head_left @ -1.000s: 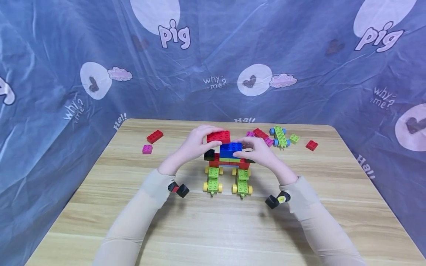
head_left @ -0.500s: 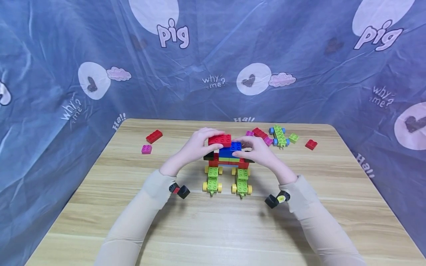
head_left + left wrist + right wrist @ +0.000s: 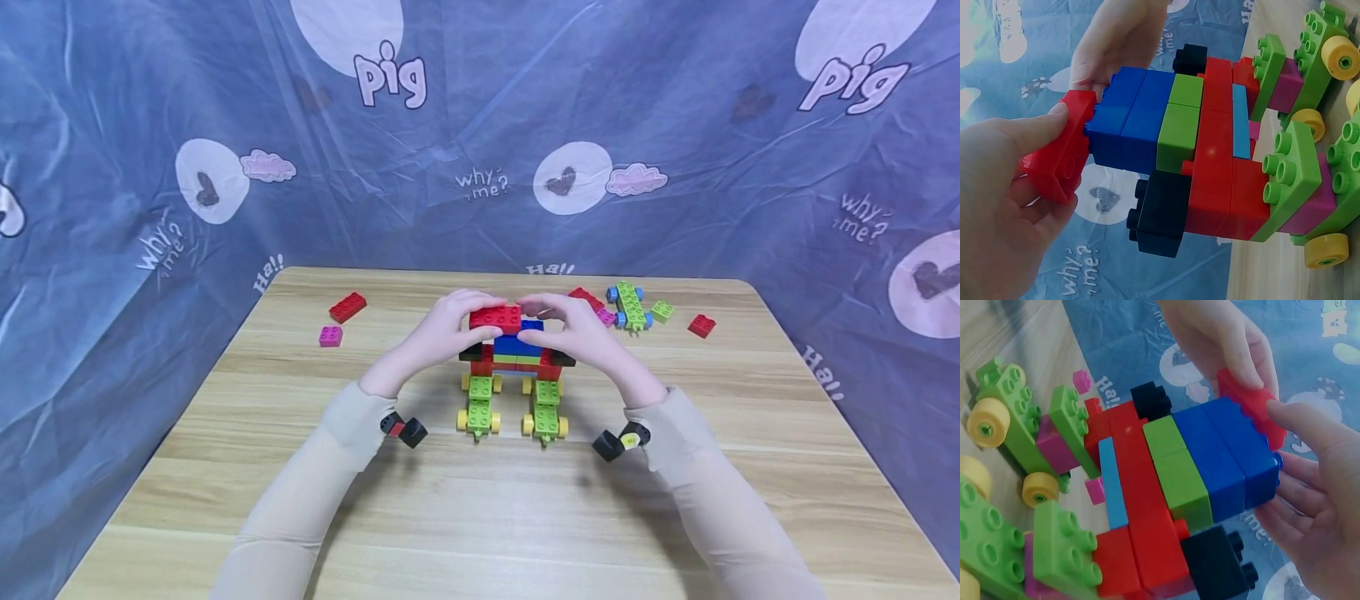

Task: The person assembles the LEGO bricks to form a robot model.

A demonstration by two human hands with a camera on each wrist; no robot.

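My left hand [image 3: 442, 332] pinches a red building brick [image 3: 495, 317] between thumb and fingers. The brick sits at the top of the blue bricks [image 3: 1132, 119], over their left part and jutting out past their left side. My right hand [image 3: 573, 329] is at the right of the blue bricks, its thumb reaching to the red brick's end in the right wrist view and its other fingers behind. Below the blue come lime bricks [image 3: 1179, 475], a red layer [image 3: 1141, 494] and a black brick [image 3: 1163, 212] at each side. Two green wheeled bases [image 3: 480, 408] with yellow wheels carry the structure.
On the left of the wooden table [image 3: 480, 517] lie a red brick [image 3: 348, 307] and a pink brick [image 3: 331, 336]. Behind my right hand are another red brick [image 3: 587, 300], a green base with blue wheels [image 3: 630, 308], a green brick [image 3: 662, 311] and a small red brick [image 3: 702, 325].
My left hand has lowered the red brick slightly and moved it right onto the blue bricks. My right hand has risen from the blue bricks' side toward the red brick's end.
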